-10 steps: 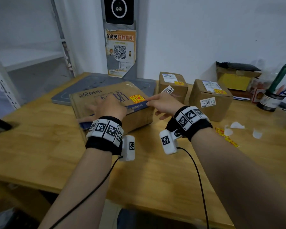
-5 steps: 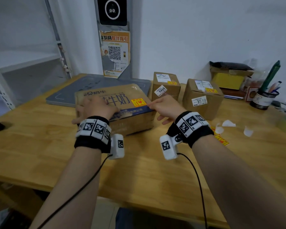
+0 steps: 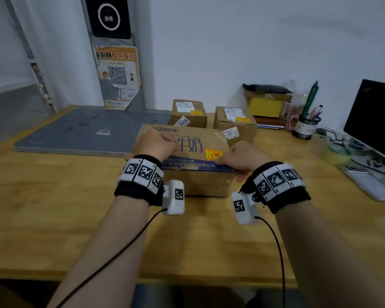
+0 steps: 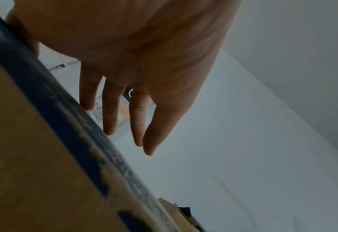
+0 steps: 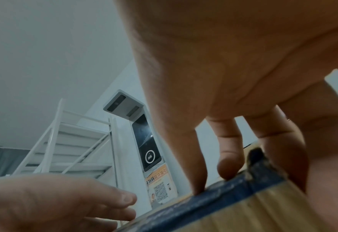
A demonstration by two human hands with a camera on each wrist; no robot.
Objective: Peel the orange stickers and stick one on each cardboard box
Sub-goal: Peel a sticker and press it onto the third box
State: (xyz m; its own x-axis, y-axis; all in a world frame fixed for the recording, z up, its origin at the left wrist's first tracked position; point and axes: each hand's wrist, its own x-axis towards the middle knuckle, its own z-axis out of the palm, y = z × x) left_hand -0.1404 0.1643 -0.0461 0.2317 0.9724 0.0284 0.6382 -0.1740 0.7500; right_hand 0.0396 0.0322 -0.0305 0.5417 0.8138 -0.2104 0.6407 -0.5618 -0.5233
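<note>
Fingertips (image 5: 199, 186) of the right hand (image 3: 242, 160) press down on the near top edge of the big cardboard box (image 3: 193, 183) at frame centre, straight and spread, with the thumb dropping over the front corner; nothing is pinched. Just left of those fingers sits an orange sticker (image 3: 213, 154), already flat on the lid, so the press looks meant to steady the box rather than peel anything. The left hand (image 3: 156, 145) lies palm-down on the lid's left half, fingers (image 4: 109, 113) extended and relaxed toward the far edge, likely bracing or getting ready to shift the box. Both wrists angle inward from the lower frame, forearms roughly parallel above the wooden table (image 3: 53, 218). Behind, upper centre, two smaller boxes (image 3: 188, 117) (image 3: 242, 127) each carry an orange sticker (image 3: 196, 112) (image 3: 242, 119), so by my judgement the labelling is about complete.
</note>
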